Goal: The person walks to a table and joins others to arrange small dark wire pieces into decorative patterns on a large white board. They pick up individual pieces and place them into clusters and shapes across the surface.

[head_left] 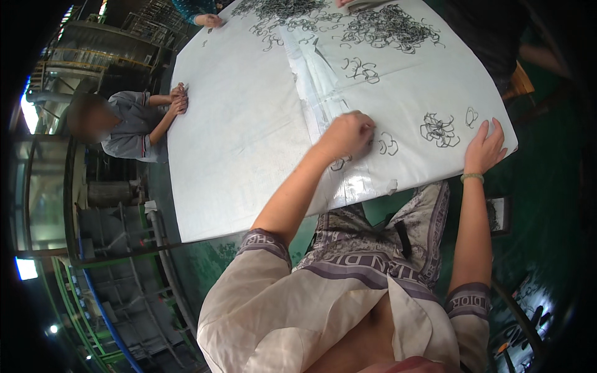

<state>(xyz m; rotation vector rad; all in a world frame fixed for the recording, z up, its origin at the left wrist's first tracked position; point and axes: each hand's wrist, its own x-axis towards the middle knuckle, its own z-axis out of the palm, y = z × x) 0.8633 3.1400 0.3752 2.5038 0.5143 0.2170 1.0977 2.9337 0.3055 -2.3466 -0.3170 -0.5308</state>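
Bent dark wire rings with open ends lie on the white-covered table (242,137) before me. My left hand (352,134) is over the table with its fingers curled together and slightly blurred; whatever is in them is hidden. Beside its fingertips are a few loose rings (388,144), and another small group (341,163) lies by its wrist. My right hand (485,148) rests open near the right edge of the table, fingers apart. Left of it sits a small heap of rings (439,130), and one or two rings (471,116) lie just beyond its fingertips.
Large piles of rings (392,30) cover the far side, with a smaller cluster (362,70) nearer. Clear tape (311,102) runs along a seam in the cover. At the left edge stands a person in grey (132,124); another person's hand (209,21) is at the far left.
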